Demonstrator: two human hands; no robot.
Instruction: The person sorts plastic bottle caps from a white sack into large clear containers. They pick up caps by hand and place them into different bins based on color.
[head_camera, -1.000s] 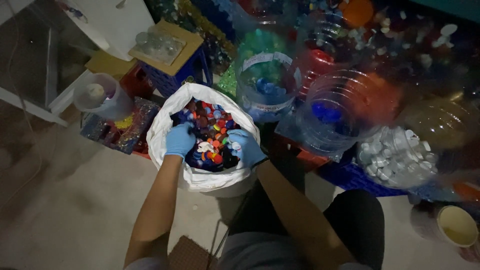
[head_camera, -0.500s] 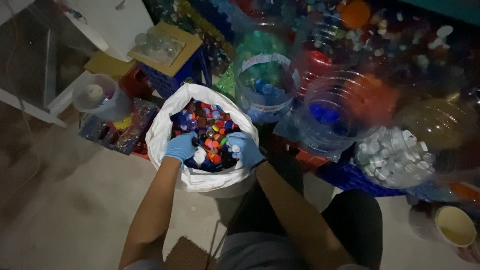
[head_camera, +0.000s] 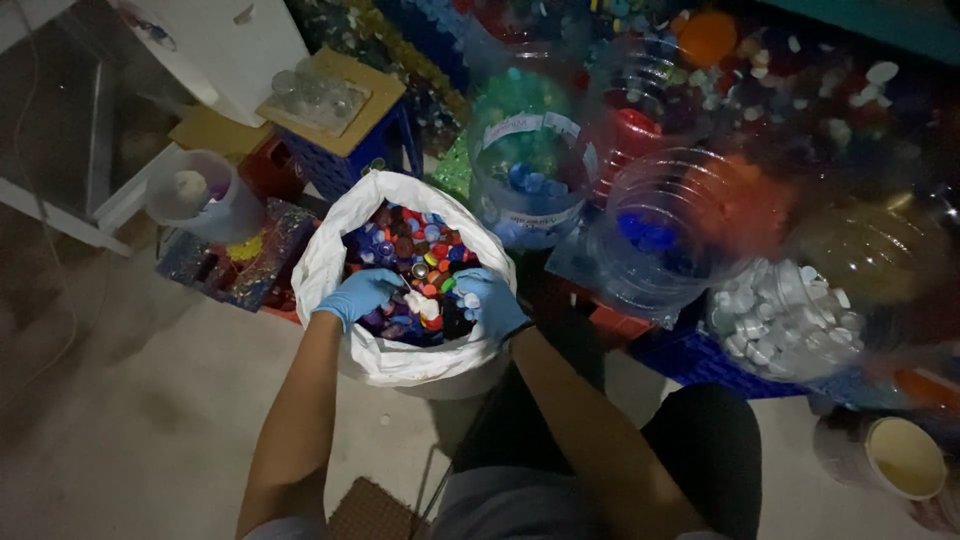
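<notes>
Both gloved: left hand (head_camera: 362, 294), right hand (head_camera: 490, 300) half-buried among bottle caps (head_camera: 400, 250) in white sack (head_camera: 330, 260); grip unclear.

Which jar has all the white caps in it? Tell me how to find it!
Start at the big white sack of mixed colourful caps where both gloved hands are digging. Look to the right, past the clear jar holding blue caps. The next clear jar of white caps sits on a blue crate; it is the only one filled just with white.
</notes>
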